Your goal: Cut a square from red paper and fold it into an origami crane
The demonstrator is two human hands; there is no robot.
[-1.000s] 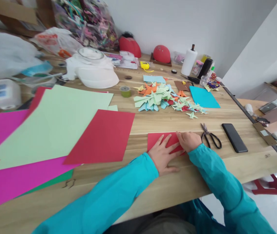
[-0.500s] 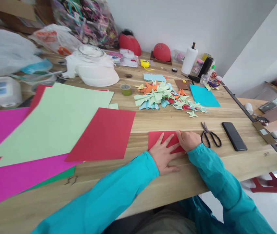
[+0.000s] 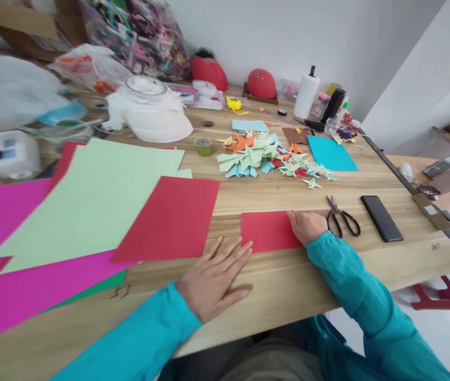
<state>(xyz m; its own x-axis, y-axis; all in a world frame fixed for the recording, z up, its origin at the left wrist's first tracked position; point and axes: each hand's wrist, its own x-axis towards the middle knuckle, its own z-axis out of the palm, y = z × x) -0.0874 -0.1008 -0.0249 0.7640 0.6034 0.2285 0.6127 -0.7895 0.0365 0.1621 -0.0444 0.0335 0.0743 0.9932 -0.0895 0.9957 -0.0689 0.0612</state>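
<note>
A red rectangle of paper (image 3: 268, 230) lies flat on the wooden table in front of me. My left hand (image 3: 214, 280) is spread open, palm down, with its fingertips at the paper's lower left corner. At the right end of the paper, my right hand (image 3: 308, 226) is curled, its thumb on the upper right edge; the other fingers are partly hidden. Black-handled scissors (image 3: 340, 216) lie with blades parted just right of that hand. To the left is a larger red sheet (image 3: 173, 218), overlapping a pale green sheet (image 3: 101, 196).
Folded paper stars and cranes (image 3: 256, 153) are heaped beyond the red paper, with a blue sheet (image 3: 331, 153) beside them. A black phone (image 3: 381, 218) lies at right. Magenta sheets (image 3: 6, 301) cover the left side. Tape (image 3: 203, 146) and a white cap (image 3: 157, 119) stand farther back.
My left hand has slid left and toward me, off most of the red paper, uncovering its middle. My right hand stays at the paper's right end.
</note>
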